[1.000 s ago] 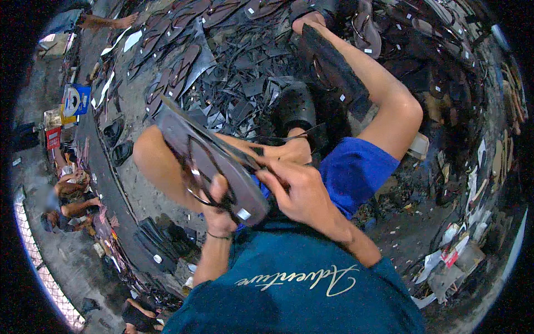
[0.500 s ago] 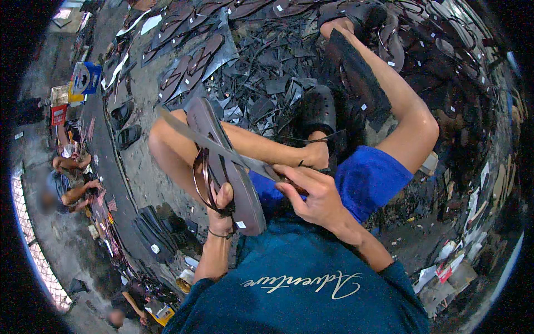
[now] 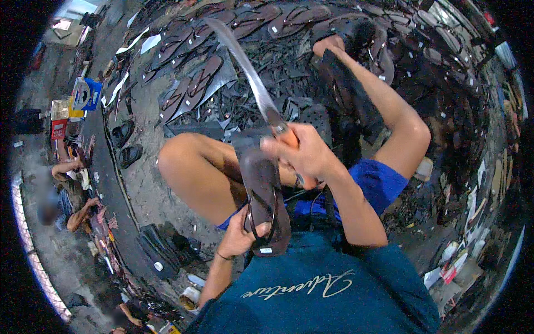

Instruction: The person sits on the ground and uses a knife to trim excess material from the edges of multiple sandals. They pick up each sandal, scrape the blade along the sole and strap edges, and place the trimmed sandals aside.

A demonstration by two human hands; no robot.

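My left hand (image 3: pixel 240 236) grips the heel end of a dark brown flip-flop sandal (image 3: pixel 264 195), held upright over my lap with its strap side toward me. My right hand (image 3: pixel 303 153) is closed on the orange handle of a long curved knife (image 3: pixel 247 72). The blade points up and away to the far left, and its base rests at the sandal's far end. My bare knees are bent on either side, above blue shorts.
Rows of finished dark sandals (image 3: pixel 189 89) and black rubber scraps (image 3: pixel 278 61) cover the ground ahead. A stack of soles (image 3: pixel 158 250) lies at my lower left. Other people (image 3: pixel 69 195) sit at the far left near coloured boxes (image 3: pixel 83 94).
The sandal has swung from flat and sideways to upright in front of me. My right hand has lifted from its lower edge and now holds the knife raised at its far end.
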